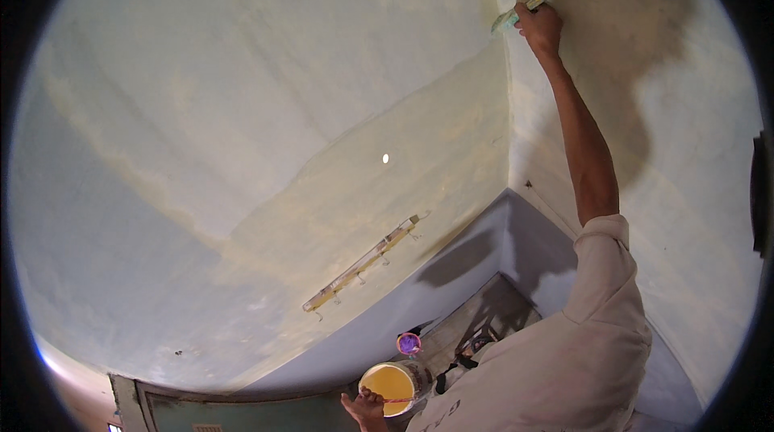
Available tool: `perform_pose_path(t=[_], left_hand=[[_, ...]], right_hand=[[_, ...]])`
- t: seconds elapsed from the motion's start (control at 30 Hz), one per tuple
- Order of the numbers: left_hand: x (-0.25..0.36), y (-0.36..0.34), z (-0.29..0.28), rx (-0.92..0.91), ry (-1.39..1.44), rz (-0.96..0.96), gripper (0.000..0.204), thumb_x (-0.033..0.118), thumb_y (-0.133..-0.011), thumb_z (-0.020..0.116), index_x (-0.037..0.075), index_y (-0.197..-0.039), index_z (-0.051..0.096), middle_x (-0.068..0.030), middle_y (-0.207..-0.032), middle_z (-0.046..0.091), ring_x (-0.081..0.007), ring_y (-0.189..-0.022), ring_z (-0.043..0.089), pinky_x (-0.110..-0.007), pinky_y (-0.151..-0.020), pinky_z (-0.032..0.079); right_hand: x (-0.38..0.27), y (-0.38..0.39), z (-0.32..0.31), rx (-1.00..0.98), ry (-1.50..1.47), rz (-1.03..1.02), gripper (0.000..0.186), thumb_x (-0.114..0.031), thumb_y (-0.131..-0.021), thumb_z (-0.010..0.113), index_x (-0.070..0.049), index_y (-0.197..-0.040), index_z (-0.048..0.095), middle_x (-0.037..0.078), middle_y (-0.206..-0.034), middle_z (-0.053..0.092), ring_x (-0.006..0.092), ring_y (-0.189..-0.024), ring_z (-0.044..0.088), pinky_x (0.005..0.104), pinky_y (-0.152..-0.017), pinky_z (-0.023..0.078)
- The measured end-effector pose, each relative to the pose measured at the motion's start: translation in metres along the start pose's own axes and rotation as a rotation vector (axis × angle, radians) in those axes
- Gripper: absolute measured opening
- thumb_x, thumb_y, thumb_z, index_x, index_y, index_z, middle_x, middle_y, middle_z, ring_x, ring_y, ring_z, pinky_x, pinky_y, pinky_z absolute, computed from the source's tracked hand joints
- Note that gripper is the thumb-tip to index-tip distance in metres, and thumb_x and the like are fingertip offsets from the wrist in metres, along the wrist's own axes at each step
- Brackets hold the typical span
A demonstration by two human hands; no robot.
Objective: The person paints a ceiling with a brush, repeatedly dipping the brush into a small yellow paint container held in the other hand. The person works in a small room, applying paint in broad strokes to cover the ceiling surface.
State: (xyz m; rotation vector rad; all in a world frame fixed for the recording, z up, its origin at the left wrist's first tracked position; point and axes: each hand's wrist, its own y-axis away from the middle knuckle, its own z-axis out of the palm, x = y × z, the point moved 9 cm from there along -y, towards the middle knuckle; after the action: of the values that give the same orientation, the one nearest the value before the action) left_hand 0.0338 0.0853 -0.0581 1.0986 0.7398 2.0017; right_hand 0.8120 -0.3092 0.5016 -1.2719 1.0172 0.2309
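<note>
- One left hand (364, 409), cut off by the lower edge, was at the mouth of one bucket (419, 377) of yellow liquid; whether it gripped the reddish bar (397, 400) there, I could not tell;
- one right hand (543, 27) gripped one broad brush (506, 21) at the wall corner;
- one rail (363, 264) carried several small hooks;
- one purple pot (409, 343) stood beyond the bucket; dark objects (468, 351), partly hidden by the shirt (556, 367), were unclear.

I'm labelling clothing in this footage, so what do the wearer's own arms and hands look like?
The right hand and left hand both look bare, with no gloves. The right forearm is uncovered up to a short, pale beige sleeve with a banded cuff. No watch or cable shows on it. The left sleeve is out of view.
</note>
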Motion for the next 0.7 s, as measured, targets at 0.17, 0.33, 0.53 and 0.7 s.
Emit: perform_pose_path(t=[0.17,0.33,0.53,0.7], left_hand=[[-0.009,0.0,0.003,-0.011,-0.014,0.02,0.069,0.075,-0.087,0.044,0.007,-0.085,0.055,-0.0007,-0.067,0.048,-0.0172,-0.055,0.043,-0.033,-0.052,0.035],[-0.012,0.008,0.005,0.068,-0.002,0.014,0.067,0.074,-0.088,0.043,0.009,-0.082,0.053,-0.0004,-0.067,0.046,-0.017,-0.054,0.042,-0.033,-0.051,0.033],[-0.011,-0.005,-0.012,-0.016,-0.002,0.001,0.073,0.076,-0.089,0.039,0.005,-0.089,0.057,-0.0025,-0.07,0.049,-0.019,-0.06,0.046,-0.034,-0.055,0.034],[-0.011,-0.006,-0.014,0.015,0.008,-0.009,0.075,0.077,-0.088,0.039,0.005,-0.089,0.059,-0.0039,-0.071,0.051,-0.0207,-0.062,0.046,-0.035,-0.056,0.035]], right_hand=[[0.006,-0.009,0.01,-0.02,0.08,-0.048,0.039,-0.037,-0.088,0.063,-0.001,-0.077,0.071,0.011,-0.063,0.071,0.0274,-0.063,0.072,0.0408,-0.071,0.057],[-0.01,-0.032,0.019,0.0,-0.074,-0.086,0.042,-0.038,-0.09,0.062,-0.001,-0.073,0.071,0.011,-0.063,0.071,0.0267,-0.064,0.072,0.0403,-0.073,0.057],[-0.033,-0.029,-0.006,0.059,-0.048,-0.095,0.04,-0.037,-0.091,0.062,-0.001,-0.078,0.072,0.011,-0.066,0.072,0.0249,-0.066,0.073,0.0387,-0.075,0.056],[-0.003,-0.004,-0.005,-0.078,0.017,-0.045,0.038,-0.036,-0.09,0.063,-0.002,-0.076,0.072,0.011,-0.067,0.072,0.0243,-0.067,0.073,0.0385,-0.076,0.056]])
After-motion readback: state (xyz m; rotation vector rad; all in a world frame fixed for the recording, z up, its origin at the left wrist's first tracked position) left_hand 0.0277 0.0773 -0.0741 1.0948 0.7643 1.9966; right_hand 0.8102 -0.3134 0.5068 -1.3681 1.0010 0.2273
